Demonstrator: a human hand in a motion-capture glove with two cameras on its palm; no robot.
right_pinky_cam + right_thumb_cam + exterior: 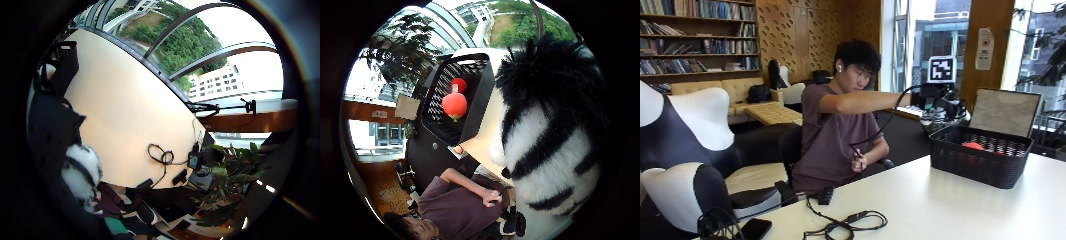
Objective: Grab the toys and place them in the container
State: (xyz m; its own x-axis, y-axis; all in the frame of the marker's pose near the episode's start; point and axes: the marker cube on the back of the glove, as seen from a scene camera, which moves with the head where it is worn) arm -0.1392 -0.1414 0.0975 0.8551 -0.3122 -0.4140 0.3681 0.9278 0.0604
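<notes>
Stretching across the lower part of the outside view, the pale table (pixel 953 200) carries everything else. A person sits at its far side in a dark chair, with the right arm held out level toward the black mesh basket (pixel 981 159), which stands on the table near its far end. The basket's walls are an open lattice, and through them a red toy (pixel 972 146) shows lying inside; the thumb-side palm view looks down into the same basket (pixel 447 100) and shows that red toy (pixel 454 104) as a round body with a smaller red knob beside it, resting on the mesh floor. Above the basket's near rim the gloved right hand (pixel 936 104) holds a black-and-white striped plush toy (pixel 937 118), which hangs just over the rim and not yet inside. In the thumb-side palm view the plush toy (pixel 547 135) fills much of the frame, white fur crossed by black stripes with a shaggy black top. The fingers are curled around the toy, clamped on its upper part. The bare left hand (pixel 858 161) sits low by the person's lap, pinching a black cable. At the table's near edge lies a loose tangle of black cord (pixel 850 222), and just beyond the edge a dark phone (pixel 755 228).
</notes>
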